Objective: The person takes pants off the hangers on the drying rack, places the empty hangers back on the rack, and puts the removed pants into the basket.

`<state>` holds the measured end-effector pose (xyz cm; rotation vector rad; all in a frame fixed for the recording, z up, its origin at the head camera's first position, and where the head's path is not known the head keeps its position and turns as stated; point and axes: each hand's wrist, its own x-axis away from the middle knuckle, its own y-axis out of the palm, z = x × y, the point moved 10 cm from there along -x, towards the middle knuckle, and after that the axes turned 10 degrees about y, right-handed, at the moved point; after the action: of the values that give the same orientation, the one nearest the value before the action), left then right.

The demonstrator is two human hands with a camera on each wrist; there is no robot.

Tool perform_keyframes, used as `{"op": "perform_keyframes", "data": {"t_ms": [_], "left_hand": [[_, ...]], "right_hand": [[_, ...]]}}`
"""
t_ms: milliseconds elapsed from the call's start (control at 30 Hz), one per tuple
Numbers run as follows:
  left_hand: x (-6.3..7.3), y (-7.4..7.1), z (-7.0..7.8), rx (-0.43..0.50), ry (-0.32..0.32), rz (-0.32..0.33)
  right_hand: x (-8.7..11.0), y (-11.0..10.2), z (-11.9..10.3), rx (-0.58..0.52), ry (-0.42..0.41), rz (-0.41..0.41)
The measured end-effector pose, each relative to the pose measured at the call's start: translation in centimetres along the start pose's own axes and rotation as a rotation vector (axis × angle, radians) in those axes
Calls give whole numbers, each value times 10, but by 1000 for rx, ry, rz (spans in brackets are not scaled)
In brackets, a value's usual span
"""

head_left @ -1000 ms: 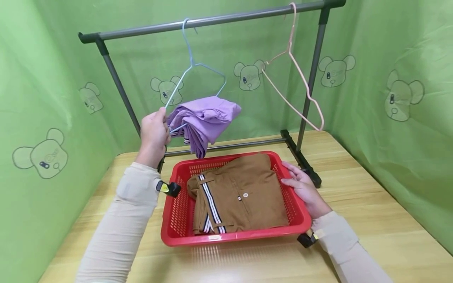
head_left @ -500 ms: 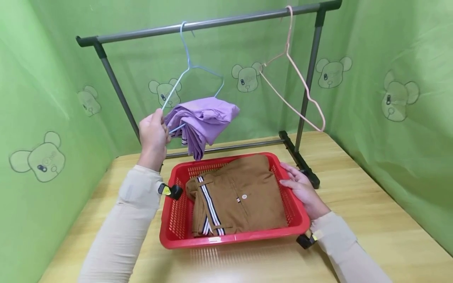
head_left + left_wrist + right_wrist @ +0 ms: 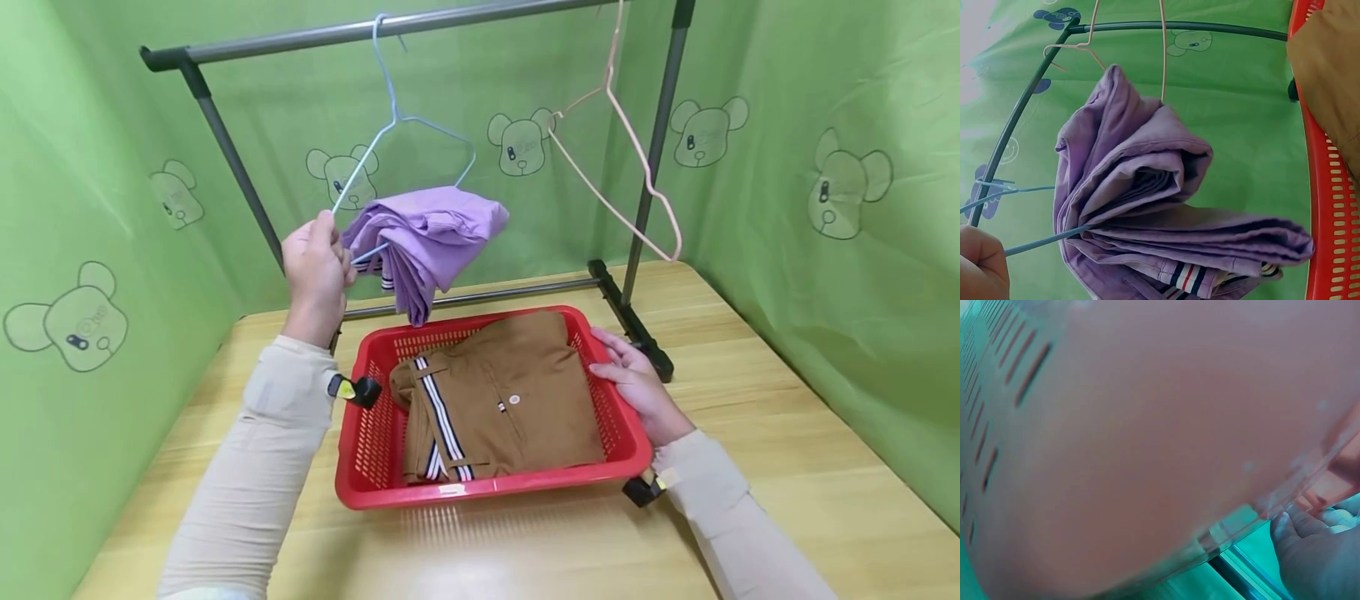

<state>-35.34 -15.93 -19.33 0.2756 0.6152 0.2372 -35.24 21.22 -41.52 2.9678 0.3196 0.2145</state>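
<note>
A light blue wire hanger (image 3: 363, 169) hooks over the rail, and my left hand (image 3: 315, 260) grips its near lower corner. Over its bottom bar lies a folded purple garment (image 3: 431, 229) with striped trim, also filling the middle of the left wrist view. Below it is a red plastic basket (image 3: 495, 483) with slotted walls. My right hand (image 3: 637, 387) holds the basket's right rim, thumb on top. Inside the basket lie folded brown trousers (image 3: 536, 425) with a white button and striped waistband. In the right wrist view the basket's outside wall (image 3: 1147, 456) hides most of the scene.
A grey garment rack (image 3: 300, 40) stands at the back, with a bare pink hanger (image 3: 652, 175) on the right of its rail. Its black foot (image 3: 645, 342) rests on the wooden table (image 3: 780, 433). Green cloth walls (image 3: 810, 75) with bear-head prints enclose the space.
The head view has tilted down a little, so the rack and hangers sit higher in it. Both hands keep their holds, left on the hanger and right on the basket rim.
</note>
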Motion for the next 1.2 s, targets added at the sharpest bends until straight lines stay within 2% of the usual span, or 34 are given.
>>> {"op": "perform_keyframes", "data": {"t_ms": [267,500,833,1200], "left_hand": [[0,2,1,-35,17,-6],[1,0,2,-25,27,10],[-3,-1,14,-9,81,24],[1,-1,22,-8,108,14]], "right_hand": [[0,-2,3,6,-5,2],[1,0,4,-4,-16,-10],[-2,0,3,6,-28,-12],[-1,-2,2,19,-31,-5]]}}
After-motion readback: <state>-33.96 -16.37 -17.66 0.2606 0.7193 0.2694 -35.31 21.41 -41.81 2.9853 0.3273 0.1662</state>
